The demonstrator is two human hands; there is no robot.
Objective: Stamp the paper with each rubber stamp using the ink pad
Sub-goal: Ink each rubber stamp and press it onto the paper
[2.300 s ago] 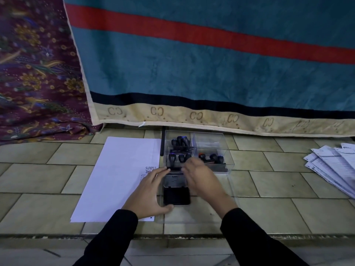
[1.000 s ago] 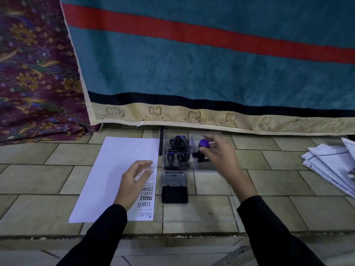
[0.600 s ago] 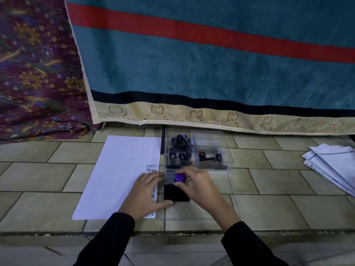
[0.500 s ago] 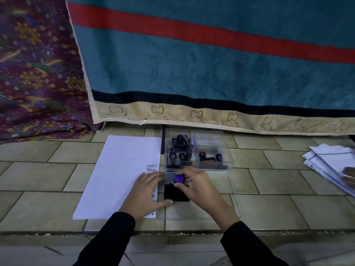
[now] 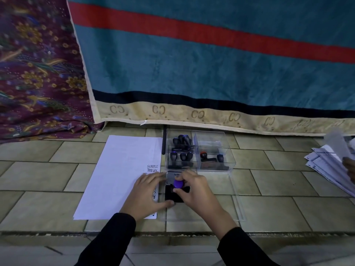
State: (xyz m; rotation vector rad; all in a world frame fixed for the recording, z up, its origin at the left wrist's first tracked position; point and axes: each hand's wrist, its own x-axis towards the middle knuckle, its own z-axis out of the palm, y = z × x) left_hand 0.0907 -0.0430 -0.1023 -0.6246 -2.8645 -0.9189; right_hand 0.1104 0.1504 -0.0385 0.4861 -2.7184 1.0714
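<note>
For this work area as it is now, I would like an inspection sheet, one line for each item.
Surface: tiled floor.
Job's things: paper with prints along its right edge; open ink pad beside it; purple-knobbed stamp apparently down on the pad; clear box holding other stamps.
Clutter: paper stack at far right, another hand by it.
Grippers: left hand rests flat on the paper, thumb at the ink pad; right hand pinches the stamp.
Cables: nothing seen.
Surroundings: teal blanket with a red stripe; purple patterned cloth.
</note>
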